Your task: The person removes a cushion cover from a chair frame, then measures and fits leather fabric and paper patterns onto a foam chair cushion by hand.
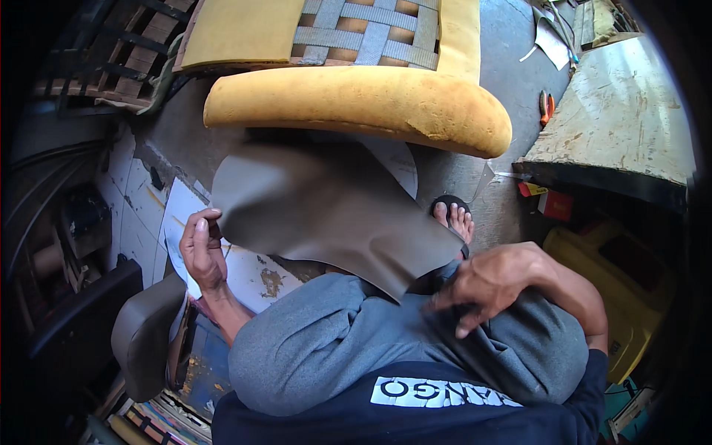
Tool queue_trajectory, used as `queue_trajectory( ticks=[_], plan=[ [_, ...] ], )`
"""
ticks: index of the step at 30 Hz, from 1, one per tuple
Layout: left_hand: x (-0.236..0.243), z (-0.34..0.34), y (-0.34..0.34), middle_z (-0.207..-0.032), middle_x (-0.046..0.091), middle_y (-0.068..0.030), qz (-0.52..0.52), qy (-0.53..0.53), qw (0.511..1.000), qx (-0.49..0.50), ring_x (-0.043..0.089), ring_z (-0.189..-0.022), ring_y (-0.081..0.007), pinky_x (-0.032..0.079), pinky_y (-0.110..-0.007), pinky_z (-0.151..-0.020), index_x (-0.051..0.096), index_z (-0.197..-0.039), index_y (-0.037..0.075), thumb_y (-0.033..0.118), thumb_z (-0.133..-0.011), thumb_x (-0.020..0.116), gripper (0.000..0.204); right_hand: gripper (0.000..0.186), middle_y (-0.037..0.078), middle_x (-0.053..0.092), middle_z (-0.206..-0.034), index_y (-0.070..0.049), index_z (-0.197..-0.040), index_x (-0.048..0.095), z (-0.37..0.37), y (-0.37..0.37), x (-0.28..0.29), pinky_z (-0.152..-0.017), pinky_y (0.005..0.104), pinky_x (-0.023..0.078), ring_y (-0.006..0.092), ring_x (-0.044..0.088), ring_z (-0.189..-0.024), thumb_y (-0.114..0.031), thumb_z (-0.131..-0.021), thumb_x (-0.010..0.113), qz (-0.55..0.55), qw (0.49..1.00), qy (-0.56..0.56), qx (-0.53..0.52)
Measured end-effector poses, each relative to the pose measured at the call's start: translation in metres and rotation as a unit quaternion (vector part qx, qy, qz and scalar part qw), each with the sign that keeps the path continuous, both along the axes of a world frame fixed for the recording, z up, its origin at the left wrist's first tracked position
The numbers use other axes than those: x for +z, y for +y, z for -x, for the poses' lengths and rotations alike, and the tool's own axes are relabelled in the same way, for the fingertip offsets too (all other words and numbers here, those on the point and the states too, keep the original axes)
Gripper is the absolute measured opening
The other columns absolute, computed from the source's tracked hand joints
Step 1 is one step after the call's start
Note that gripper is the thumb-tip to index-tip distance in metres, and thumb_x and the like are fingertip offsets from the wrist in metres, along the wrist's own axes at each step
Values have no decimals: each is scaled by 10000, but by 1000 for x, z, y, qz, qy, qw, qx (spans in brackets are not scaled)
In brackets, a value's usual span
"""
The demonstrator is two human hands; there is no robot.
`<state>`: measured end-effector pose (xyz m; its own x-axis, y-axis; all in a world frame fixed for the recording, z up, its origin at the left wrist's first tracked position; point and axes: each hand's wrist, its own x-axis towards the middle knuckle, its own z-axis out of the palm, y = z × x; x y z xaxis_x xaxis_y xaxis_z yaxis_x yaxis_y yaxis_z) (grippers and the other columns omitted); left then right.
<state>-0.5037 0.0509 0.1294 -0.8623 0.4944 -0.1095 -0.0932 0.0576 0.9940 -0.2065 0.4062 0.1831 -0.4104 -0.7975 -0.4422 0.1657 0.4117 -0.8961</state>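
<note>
A grey-brown sheet of leather-like upholstery material (348, 215) spreads over my knees and the space in front of them, its surface rippled. At its left edge, my left hand (205, 252) is closed, pinching the material between thumb and fingers. My right hand (493, 283) hovers over my right thigh, beside the sheet's near right corner. Its fingers are apart and slightly blurred, and nothing shows in them. Just beyond the sheet lies a long yellow foam-padded piece (356, 104), part of a seat frame with woven grey webbing (371, 30).
A worn wooden board (615, 111) stands at the right, with orange-handled pliers (546, 108) on the floor beside it. A yellow plastic case (615, 297) and a small red box (555, 205) lie below it. White sheets (256, 278) and a grey padded piece (148, 337) are at left.
</note>
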Motion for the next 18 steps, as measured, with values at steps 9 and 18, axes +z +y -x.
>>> queue_trajectory(
  ticks=[9, 18],
  plan=[
    [71, -65, 119, -879, 659, -35, 60, 121, 921, -365, 621, -855, -123, 496, -313, -753, 619, -869, 55, -58, -812, 777, 202, 945, 150, 459, -1541, -227, -1618, 296, 97, -27, 24, -1271, 567, 222, 301, 479, -1418, -160, -821, 800, -196, 785, 533, -246],
    [10, -94, 120, -1336, 641, -161, -34, -72, 938, -338, 621, -1235, -250, 479, -380, -1050, 458, -1398, 58, -47, -792, 826, 717, 122, 104, 707, -721, -47, -955, 711, 82, -5, 70, -572, 366, 571, 260, 711, -613, -117, -866, 756, -111, 760, 454, -452]
  ],
)
